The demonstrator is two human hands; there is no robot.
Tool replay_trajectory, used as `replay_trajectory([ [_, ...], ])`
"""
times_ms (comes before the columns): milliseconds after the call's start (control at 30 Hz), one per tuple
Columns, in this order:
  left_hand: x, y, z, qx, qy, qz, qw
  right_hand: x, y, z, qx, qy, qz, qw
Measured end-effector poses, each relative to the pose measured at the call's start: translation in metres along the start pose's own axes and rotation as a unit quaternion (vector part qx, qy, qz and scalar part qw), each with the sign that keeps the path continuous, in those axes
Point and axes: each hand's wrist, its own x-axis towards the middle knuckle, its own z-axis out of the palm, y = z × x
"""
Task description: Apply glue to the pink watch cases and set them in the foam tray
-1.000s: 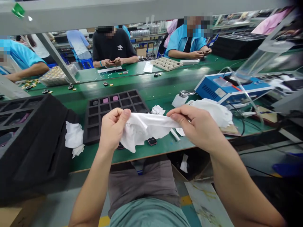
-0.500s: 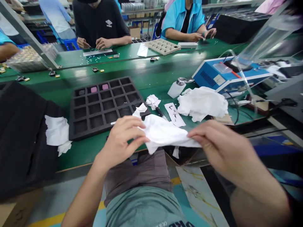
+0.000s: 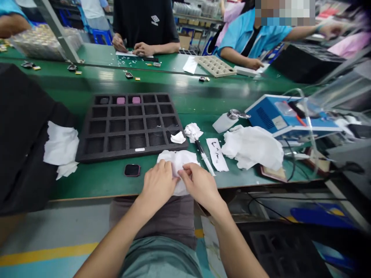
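A white cloth [image 3: 181, 157] is bunched at the front edge of the green bench, held between both hands. My left hand [image 3: 159, 178] has its fingers closed on the cloth's left side. Close beside it, my right hand [image 3: 199, 183] pinches the cloth with thumb and fingertips. Left of my left hand a small square watch [image 3: 132, 170] with a dark screen lies on the bench. Behind the hands is a black foam tray [image 3: 102, 156] with square compartments; pink pieces [image 3: 136, 100] sit in its back row. A crumpled white scrap [image 3: 177, 137] rests on the tray's right front corner.
A tweezer-like pen tool [image 3: 205, 156], a white strip with dark marks [image 3: 217, 154], a white dispenser bottle [image 3: 224, 122] and a heap of white cloth [image 3: 253, 146] lie to the right. Beyond stands a blue machine [image 3: 272, 119]. A black foam block [image 3: 26, 143] stands left. Co-workers sit opposite.
My hands have come together, gathering the cloth that was stretched between them. The view has shifted, and the watch now shows on the bench. A co-worker opposite has stretched out an arm.
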Motion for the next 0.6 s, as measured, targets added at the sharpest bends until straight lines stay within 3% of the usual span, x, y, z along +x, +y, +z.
replay_trajectory([
  [100, -0.001, -0.004, 0.011, -0.137, 0.023, -0.011, 0.990, 0.001, 0.001, 0.009, 0.030, 0.001, -0.008, 1.000],
  [167, -0.001, -0.008, 0.019, -0.243, 0.048, -0.005, 0.969, -0.001, 0.004, 0.012, 0.143, 0.011, -0.003, 0.990],
  [267, -0.003, -0.012, 0.025, -0.415, 0.036, 0.031, 0.909, -0.003, 0.003, 0.012, 0.373, 0.013, 0.031, 0.927],
  [367, -0.004, -0.009, 0.026, -0.532, 0.036, 0.053, 0.845, -0.009, -0.005, 0.009, 0.463, -0.001, 0.038, 0.885],
  [433, -0.004, -0.005, 0.027, -0.520, 0.085, 0.028, 0.849, -0.014, -0.010, 0.009, 0.445, 0.001, 0.027, 0.895],
  [500, -0.003, -0.001, 0.032, -0.506, 0.139, -0.009, 0.851, -0.019, -0.014, 0.009, 0.381, 0.014, 0.017, 0.924],
  [600, -0.003, 0.003, 0.041, -0.509, 0.163, -0.015, 0.845, -0.017, -0.014, 0.010, 0.275, 0.032, -0.028, 0.960],
])
